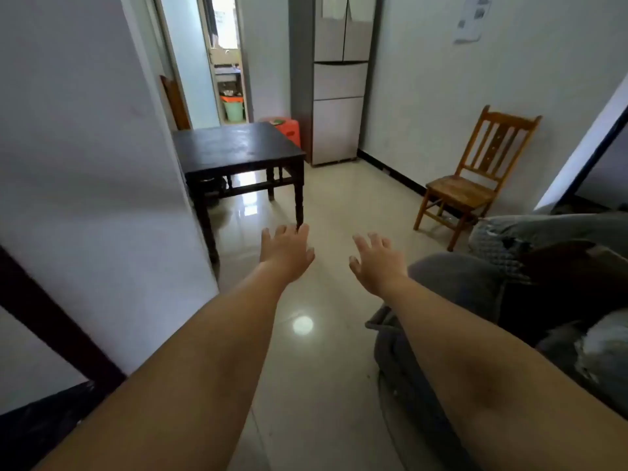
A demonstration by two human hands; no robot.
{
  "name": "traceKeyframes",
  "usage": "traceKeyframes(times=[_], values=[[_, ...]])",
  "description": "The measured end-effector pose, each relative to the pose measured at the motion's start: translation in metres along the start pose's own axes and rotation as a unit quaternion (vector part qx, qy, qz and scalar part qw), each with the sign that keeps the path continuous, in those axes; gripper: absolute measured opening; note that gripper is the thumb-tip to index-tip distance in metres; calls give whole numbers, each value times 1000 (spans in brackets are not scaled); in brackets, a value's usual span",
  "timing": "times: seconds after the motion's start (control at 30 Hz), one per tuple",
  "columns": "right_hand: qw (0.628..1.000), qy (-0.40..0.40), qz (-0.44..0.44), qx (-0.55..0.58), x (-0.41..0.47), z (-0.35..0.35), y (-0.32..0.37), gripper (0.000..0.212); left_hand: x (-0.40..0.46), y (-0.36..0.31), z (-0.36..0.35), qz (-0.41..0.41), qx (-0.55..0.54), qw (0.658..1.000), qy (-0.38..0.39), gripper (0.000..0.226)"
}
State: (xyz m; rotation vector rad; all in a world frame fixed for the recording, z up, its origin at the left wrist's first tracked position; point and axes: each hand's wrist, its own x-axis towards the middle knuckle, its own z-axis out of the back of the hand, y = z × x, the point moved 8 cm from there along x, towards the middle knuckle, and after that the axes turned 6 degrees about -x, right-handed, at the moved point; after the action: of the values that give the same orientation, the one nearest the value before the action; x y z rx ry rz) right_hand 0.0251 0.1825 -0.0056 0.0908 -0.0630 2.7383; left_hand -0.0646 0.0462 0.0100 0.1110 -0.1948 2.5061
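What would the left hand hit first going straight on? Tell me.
Probably the near leg of the dark square wooden table; the left hand points at it, but depth is unclear.

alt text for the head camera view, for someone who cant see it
The left hand and right hand reach forward, open and empty, over a shiny tiled floor. A dark table stands ahead on the left and a grey sofa on the right, with a wooden chair and a fridge beyond.
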Motion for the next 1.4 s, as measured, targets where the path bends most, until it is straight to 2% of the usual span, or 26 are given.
traceKeyframes(times=[0.23, 0.33, 0.6, 0.8, 1.0, 1.23, 1.4], values=[[997, 78, -7, -7, 66, -62, 1, 57, 51, 26, -56, 25, -22, 997, 69, 51], [996, 84, -18, 9, 122, -72, 5, 59, 101, 43, -66, 49, -47, 995, 79, 54], [994, 84, -53, 50, 272, -69, -8, 59, 260, 70, -62, 21, -36, 996, 84, 54], [990, 100, -89, 35, 364, -74, -58, 58, 378, 54, -80, -12, -28, 995, 98, 53], [990, 72, -110, 43, 484, -79, -123, 59, 517, 18, -106, -45, -25, 994, 96, 53], [991, 58, -116, 20, 643, -64, -221, 54, 687, -20, -110, -47, -55, 994, 85, 53], [992, 77, -94, 28, 755, -77, -239, 55, 787, -14, -127, -38, -51, 994, 93, 52]])
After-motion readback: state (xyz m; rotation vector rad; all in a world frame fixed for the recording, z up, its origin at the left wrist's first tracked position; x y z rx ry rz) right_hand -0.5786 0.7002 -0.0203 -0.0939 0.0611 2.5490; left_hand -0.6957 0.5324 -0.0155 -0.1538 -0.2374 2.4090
